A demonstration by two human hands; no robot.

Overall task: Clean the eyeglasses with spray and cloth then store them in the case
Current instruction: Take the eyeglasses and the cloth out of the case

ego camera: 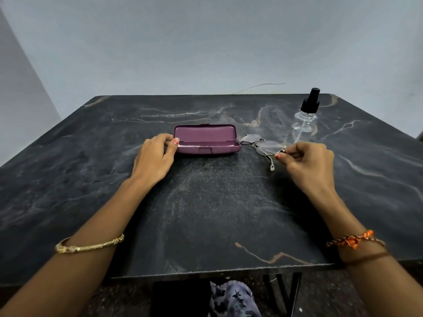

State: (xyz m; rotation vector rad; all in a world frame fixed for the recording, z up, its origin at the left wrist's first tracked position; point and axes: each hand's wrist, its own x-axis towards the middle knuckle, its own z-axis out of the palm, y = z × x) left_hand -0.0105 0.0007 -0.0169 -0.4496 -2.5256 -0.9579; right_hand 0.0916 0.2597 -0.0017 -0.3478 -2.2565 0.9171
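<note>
Dark marbled table (pixel 206 213) filled the head view, grey wall behind it. Nearest me, at 7 and 5 o'clock, my two forearms reached in, a gold bangle (pixel 89 246) on the left, an orange thread band (pixel 353 241) on the right. Farther out at 11 o'clock, my left hand (pixel 154 156) held the left end of the open purple case (pixel 207 139) between thumb and curled fingers. At 1 o'clock, my right hand (pixel 306 157) pinched the near rim of the eyeglasses (pixel 263 145), which lay just beside the case's right end, one temple tip trailing toward me. Farthest, at 1 o'clock, a clear spray bottle (pixel 304 121) stood upright just behind the glasses. I could see no cloth, unless the pale strip inside the case was it. I judged the step to be either taking up the glasses for cleaning or stowing them. Stowing would need folded temples and a short leftward carry; the raised lid stood behind, not in the way.
</note>
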